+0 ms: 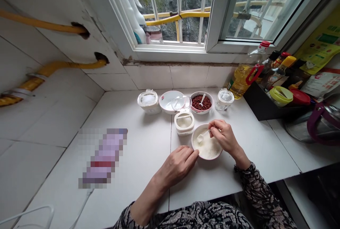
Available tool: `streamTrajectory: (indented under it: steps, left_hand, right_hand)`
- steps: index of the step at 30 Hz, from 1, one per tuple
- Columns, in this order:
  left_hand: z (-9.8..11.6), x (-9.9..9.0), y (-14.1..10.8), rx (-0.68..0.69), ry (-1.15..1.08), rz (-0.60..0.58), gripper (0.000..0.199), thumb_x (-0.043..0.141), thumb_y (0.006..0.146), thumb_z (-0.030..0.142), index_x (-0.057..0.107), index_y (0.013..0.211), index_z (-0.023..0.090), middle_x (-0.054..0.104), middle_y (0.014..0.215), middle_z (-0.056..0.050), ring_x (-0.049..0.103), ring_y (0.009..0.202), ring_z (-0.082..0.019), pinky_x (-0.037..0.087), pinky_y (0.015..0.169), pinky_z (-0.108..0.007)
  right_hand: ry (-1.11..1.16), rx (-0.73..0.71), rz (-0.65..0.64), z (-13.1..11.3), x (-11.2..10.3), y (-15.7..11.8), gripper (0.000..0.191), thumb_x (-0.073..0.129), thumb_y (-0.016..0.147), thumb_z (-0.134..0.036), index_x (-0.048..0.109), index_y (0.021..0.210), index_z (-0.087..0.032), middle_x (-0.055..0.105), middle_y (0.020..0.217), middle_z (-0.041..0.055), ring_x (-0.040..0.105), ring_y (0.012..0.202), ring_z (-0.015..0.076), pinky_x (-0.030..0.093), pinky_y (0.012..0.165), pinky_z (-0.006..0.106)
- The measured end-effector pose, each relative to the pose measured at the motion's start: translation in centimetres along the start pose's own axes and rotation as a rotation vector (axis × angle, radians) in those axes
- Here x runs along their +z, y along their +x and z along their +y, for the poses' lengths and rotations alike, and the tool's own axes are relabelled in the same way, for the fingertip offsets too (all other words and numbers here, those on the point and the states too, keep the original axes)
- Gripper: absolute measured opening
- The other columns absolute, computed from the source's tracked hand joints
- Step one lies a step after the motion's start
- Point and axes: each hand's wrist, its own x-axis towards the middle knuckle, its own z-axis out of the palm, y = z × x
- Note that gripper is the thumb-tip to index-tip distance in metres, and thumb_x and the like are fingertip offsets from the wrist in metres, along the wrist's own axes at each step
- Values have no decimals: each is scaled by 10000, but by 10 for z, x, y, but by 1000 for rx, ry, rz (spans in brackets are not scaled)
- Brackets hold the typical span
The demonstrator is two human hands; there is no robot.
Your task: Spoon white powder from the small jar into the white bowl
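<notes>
My right hand (222, 135) pinches the handle of a small white spoon (200, 138), its scoop low over a bowl of white granules (208, 148). At the bowl's lower left rim, my left hand (180, 161) rests with its fingers bent together against the edge; whether they grip the rim is hard to see. Just behind the bowl stands a square jar (184, 123) with pale contents. Further back are a jar of white powder (148, 101), a white bowl (167, 101) with a clear lid leaning on it, a bowl of red beans (199, 107) holding a white spoon, and a clear jar (224, 99).
An oil bottle (240, 76) and a black rack (261, 105) of bottles stand at the back right, near a metal pot (300, 128). On the left of the white counter (143, 172) lies a blurred purple item (105, 158) with a white cable.
</notes>
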Motion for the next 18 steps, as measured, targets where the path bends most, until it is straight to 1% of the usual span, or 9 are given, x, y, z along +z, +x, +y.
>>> streamTrajectory:
  steps: [3,5,12,18]
  left_hand:
    - [0,0,0,1,11,6,183,409,996,57,576,1049,108,625,746,-39,622,678,-166,568,684,-314]
    - [0,0,1,0,15,5,194,399,996,58,577,1051,115,628,747,-38,625,680,-166,575,689,-320]
    - [0,-1,1,0,11,4,192,401,992,53,578,1046,105,646,766,-54,637,688,-175,580,673,-326]
    - [0,-1,1,0,6,4,198,399,994,63,578,1068,106,645,770,-54,637,692,-177,577,665,-328]
  right_hand:
    - [60,28,11,-2,-2,1,178,465,821,-185,602,714,-227,615,561,-20,588,717,192,436,837,345]
    - [92,38,20,-3,-2,2,170,465,815,-197,595,708,-225,606,551,-27,578,679,180,429,820,335]
    - [231,131,15,-6,-4,2,145,480,789,-244,594,706,-213,587,539,-31,531,569,146,416,644,286]
    - [470,237,19,-6,-6,6,148,547,777,-317,619,738,-194,587,523,-33,529,521,133,429,582,273]
